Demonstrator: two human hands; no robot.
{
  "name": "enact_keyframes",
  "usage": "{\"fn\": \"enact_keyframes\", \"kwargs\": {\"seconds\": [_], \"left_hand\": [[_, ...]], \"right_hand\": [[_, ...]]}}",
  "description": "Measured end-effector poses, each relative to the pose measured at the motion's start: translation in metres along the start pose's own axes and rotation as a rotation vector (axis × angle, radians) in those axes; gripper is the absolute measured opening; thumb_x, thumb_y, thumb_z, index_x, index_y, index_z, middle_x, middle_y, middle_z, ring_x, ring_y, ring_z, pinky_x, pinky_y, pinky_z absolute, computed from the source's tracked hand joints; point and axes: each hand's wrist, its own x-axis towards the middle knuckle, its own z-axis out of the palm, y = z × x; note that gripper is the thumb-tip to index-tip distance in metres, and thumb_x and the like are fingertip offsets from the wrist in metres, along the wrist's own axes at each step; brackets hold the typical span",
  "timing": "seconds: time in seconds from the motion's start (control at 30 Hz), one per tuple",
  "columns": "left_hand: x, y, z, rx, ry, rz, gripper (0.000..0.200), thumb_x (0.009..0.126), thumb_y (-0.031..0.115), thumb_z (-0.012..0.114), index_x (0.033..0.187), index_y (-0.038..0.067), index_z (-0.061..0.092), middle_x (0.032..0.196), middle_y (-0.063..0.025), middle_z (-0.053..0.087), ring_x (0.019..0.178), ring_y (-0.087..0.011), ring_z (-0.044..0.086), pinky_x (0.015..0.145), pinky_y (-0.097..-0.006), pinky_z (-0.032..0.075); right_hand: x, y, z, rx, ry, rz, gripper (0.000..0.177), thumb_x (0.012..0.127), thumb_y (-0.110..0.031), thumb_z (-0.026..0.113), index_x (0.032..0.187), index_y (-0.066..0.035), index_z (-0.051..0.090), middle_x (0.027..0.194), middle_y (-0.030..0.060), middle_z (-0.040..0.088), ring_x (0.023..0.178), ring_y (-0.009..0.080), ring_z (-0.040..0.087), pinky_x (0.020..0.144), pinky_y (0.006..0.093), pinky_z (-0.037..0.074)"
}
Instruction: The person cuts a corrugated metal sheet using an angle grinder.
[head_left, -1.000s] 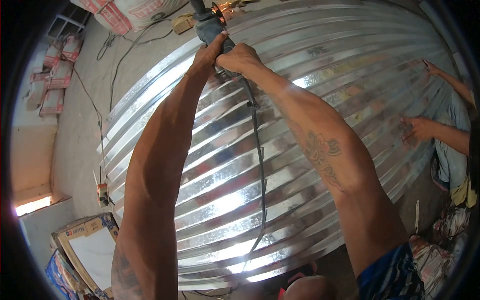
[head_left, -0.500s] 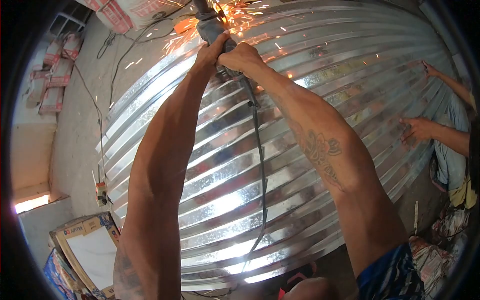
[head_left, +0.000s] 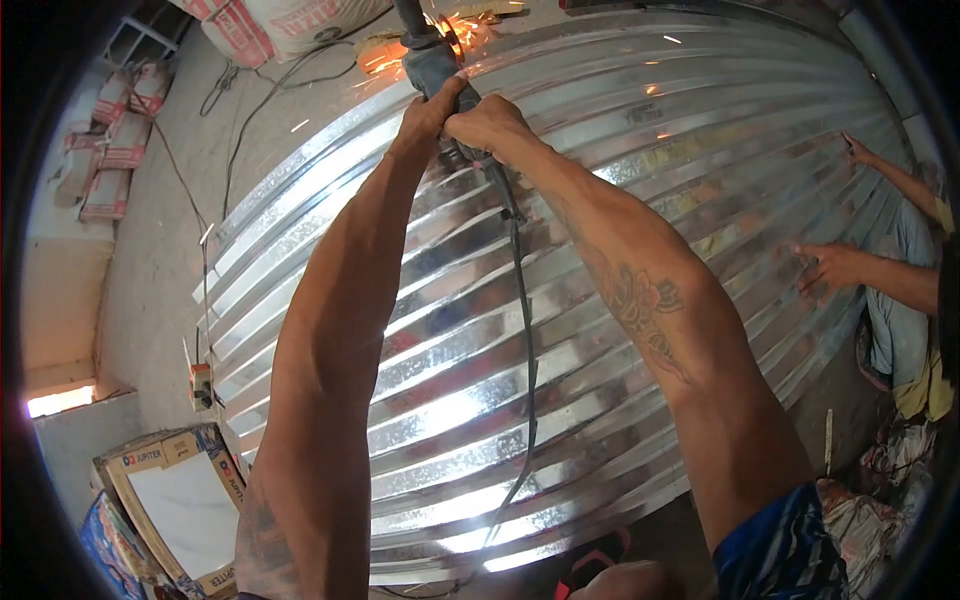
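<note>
Both my hands are wrapped round an angle grinder [head_left: 431, 68] near the far edge of a corrugated metal sheet [head_left: 460, 405]. My left hand [head_left: 432, 112] grips the body from the left, and my right hand [head_left: 487, 124] closes on it from the right, just behind. Orange sparks [head_left: 462, 35] spray at the grinder's head, where the disc itself is hard to make out. A black power cord [head_left: 524, 330] runs from the tool's rear back across the ridges toward me.
At the right, another person's two hands [head_left: 835, 266] rest on or over the sheet. Filled sacks [head_left: 300, 22] lie at the back, more sacks [head_left: 120, 140] at far left. A cardboard-framed box [head_left: 185, 505] stands at lower left; cables [head_left: 240, 130] cross the floor.
The grinder and both my hands have shifted slightly right and down in view. The spark spray has become smaller. The other person's hands stay nearly in place.
</note>
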Motion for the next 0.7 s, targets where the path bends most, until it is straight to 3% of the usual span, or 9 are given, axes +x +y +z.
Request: {"fn": "enact_keyframes", "kwargs": {"seconds": [0.03,0.13,0.57,0.67,0.7], "left_hand": [[-0.002,0.001,-0.001,0.002,-0.024,-0.001,0.091,0.073,0.058,0.080,0.129,-0.010,0.053,0.118,-0.0174,0.065,0.096,-0.0248,0.065,0.082,-0.0367,0.051],[-0.011,0.004,0.005,0.001,0.000,0.022,0.092,0.073,0.059,0.079,0.128,-0.011,0.053,0.117,-0.0183,0.066,0.095,-0.0248,0.065,0.081,-0.0364,0.051],[-0.002,0.001,0.004,0.089,0.073,0.014,0.102,0.071,0.064,0.079,0.129,-0.016,0.051,0.116,-0.0209,0.066,0.100,-0.0279,0.065,0.086,-0.0376,0.051],[-0.014,0.006,0.005,0.074,0.042,0.021,0.102,0.071,0.065,0.078,0.131,-0.014,0.052,0.118,-0.0213,0.066,0.102,-0.0287,0.065,0.087,-0.0378,0.051],[-0.010,0.002,0.003,0.082,0.055,0.035,0.094,0.074,0.063,0.078,0.127,-0.011,0.055,0.115,-0.0190,0.067,0.098,-0.0272,0.065,0.085,-0.0387,0.051]], "right_hand": [[-0.001,0.000,-0.001,0.003,-0.006,-0.004,0.040,0.068,-0.020,0.081,0.091,0.011,0.069,0.093,0.0190,0.070,0.080,0.0258,0.069,0.059,0.0392,0.059],[0.001,-0.001,-0.003,-0.050,-0.091,0.070,0.056,0.067,-0.030,0.070,0.111,0.005,0.070,0.120,0.0249,0.069,0.114,0.0333,0.068,0.092,0.0369,0.056],[-0.002,-0.005,-0.004,-0.037,-0.082,0.092,0.059,0.066,-0.032,0.075,0.112,0.005,0.070,0.120,0.0239,0.069,0.113,0.0321,0.069,0.092,0.0364,0.056],[-0.001,-0.002,-0.004,-0.029,-0.100,0.095,0.059,0.066,-0.032,0.075,0.111,0.005,0.070,0.120,0.0241,0.069,0.113,0.0326,0.069,0.092,0.0363,0.056],[-0.002,-0.001,-0.003,-0.034,-0.094,0.087,0.059,0.066,-0.032,0.075,0.111,0.005,0.070,0.120,0.0243,0.069,0.113,0.0329,0.069,0.092,0.0364,0.056]]}}
